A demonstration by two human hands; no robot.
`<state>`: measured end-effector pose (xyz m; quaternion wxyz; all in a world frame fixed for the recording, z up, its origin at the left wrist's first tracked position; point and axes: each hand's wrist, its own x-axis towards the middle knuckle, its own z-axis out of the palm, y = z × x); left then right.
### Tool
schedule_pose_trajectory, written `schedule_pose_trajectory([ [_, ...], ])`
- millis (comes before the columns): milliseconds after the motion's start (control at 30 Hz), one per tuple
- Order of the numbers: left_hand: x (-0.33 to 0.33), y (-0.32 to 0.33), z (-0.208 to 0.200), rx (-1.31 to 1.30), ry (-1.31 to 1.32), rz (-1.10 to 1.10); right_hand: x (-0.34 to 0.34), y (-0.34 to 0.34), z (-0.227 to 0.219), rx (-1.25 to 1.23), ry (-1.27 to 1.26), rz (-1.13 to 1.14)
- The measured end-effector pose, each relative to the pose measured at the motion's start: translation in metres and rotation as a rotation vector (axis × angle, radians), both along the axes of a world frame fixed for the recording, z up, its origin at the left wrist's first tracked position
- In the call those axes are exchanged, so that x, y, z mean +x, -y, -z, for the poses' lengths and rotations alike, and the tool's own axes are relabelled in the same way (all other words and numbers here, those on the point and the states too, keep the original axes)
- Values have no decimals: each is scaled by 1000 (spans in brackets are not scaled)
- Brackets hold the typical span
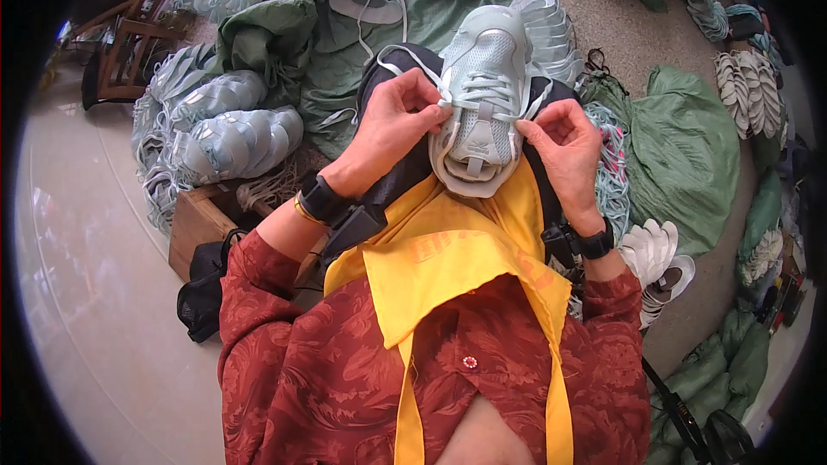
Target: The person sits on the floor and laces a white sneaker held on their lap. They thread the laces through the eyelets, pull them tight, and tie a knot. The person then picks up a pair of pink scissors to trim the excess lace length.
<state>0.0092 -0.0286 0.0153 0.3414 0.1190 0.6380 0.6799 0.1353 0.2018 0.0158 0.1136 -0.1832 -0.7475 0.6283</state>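
A pale mint sneaker upper (482,116) lies on my lap over the yellow apron (448,258), its toe pointing away from me. Light laces (487,84) cross its tongue in several rows. My left hand (392,120) is at the shoe's left side, thumb and forefinger pinching a lace by the eyelets. On the other side, my right hand (564,151) pinches a lace between thumb and forefinger, close to the shoe's right edge. Each wrist wears a black band.
Nested stacks of pale shoe uppers (237,142) sit at the left and far side. A wooden box (202,228) stands by my left arm. Green sacks (680,155) and a bundle of laces (613,168) lie to the right, with white shoe parts (650,250) nearer.
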Motion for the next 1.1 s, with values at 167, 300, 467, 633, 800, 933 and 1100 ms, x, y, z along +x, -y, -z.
schedule_pose_trajectory([
  [167,8,-3,5,-145,-287,-48,1,10,-15,549,-208,-58],
  [300,14,-3,5,-161,-501,-74,5,16,-27,649,-186,-117],
  [467,15,-4,-4,-178,-713,-59,4,15,-33,662,-122,-155],
  [633,17,-1,-7,-218,-767,-42,5,17,-34,643,-76,-140],
  [800,23,3,-13,-193,-838,-6,6,20,-32,811,-122,-192],
  [933,24,3,-13,-227,-1023,17,6,23,-36,1101,-130,-337],
  [1100,24,2,-9,-317,-1145,56,-2,25,-45,1302,-29,-458],
])
